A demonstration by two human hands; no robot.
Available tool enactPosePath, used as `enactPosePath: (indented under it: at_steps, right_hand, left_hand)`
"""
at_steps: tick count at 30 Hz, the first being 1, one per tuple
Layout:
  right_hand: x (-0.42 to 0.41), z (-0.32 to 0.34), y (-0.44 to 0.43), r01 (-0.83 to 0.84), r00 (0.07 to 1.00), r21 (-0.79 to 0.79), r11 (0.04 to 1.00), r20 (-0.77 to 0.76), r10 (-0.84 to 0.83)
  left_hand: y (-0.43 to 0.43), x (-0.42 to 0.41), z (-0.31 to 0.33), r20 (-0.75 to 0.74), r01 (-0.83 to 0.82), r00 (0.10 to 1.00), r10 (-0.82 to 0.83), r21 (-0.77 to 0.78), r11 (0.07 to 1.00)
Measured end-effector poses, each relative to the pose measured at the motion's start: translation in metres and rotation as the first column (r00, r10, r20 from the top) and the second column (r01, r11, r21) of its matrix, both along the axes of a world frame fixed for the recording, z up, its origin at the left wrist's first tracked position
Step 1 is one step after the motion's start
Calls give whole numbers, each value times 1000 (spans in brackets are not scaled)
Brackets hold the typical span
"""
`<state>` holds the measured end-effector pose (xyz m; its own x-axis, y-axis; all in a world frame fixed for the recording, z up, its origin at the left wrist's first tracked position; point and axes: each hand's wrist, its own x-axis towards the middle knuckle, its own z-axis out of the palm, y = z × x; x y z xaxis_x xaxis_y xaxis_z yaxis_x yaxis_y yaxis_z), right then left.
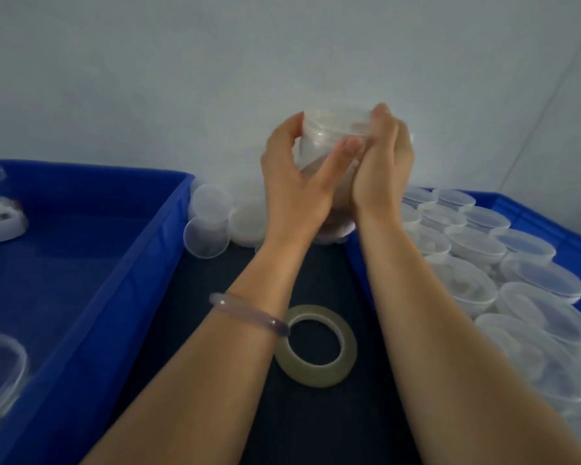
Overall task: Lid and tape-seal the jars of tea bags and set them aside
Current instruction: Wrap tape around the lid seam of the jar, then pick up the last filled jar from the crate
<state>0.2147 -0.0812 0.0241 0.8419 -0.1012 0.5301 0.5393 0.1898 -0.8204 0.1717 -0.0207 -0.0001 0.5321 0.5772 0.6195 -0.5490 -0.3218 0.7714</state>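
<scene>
Jar (329, 129) of clear plastic, with its lid on, is up off the table between both my hands, in front of the pale wall (282, 45) and above the gap between the two bins. My left hand (292, 182) curls round its left side, with the thumb laid across the front just under the lid. My right hand (383, 162) wraps the right side, the thumb standing up against the lid's edge. Both hands grip it; whether either also pinches a bit of tape I cannot tell. Something pale shows low inside, too blurred to name. A pale bracelet (249, 313) sits on my left forearm. Below my arms the tape roll (316, 375) lies flat on the dark table (316, 424), partly hidden by my left forearm. To my right a blue bin (530, 206) is packed with lidded jars (477, 243), touching one another. To my left is a second blue bin (141, 263), with one blurred jar (0, 223) against its far left side and another clear one (0, 370) at the near left corner. Loose lids (212, 203) lie on the table by the wall, just beside that bin's far corner.
</scene>
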Motion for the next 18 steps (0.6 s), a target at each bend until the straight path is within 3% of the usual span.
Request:
enactPosePath:
  at_steps: [2,5,8,13,18]
  right_hand:
    - [30,9,-12,166,986,-64,984,34,-164]
    - [75,8,-33,296,955,-156,942,37,-294]
    - [112,-2,-52,366,927,-213,906,-5,-376]
    - [144,-9,-65,330,938,-342,880,13,-347]
    - [161,-20,-72,313,916,-378,871,-121,-381]
  left_hand:
    - [-6,37,8,-111,87,991,-81,50,995]
    - [-21,81,13,-286,336,900,-328,-23,942]
    - [-38,113,7,-314,476,809,-496,-146,868]
    - [-46,150,-17,-375,445,812,-447,-97,890]
    - [-48,166,-40,-382,429,823,-420,-67,901]
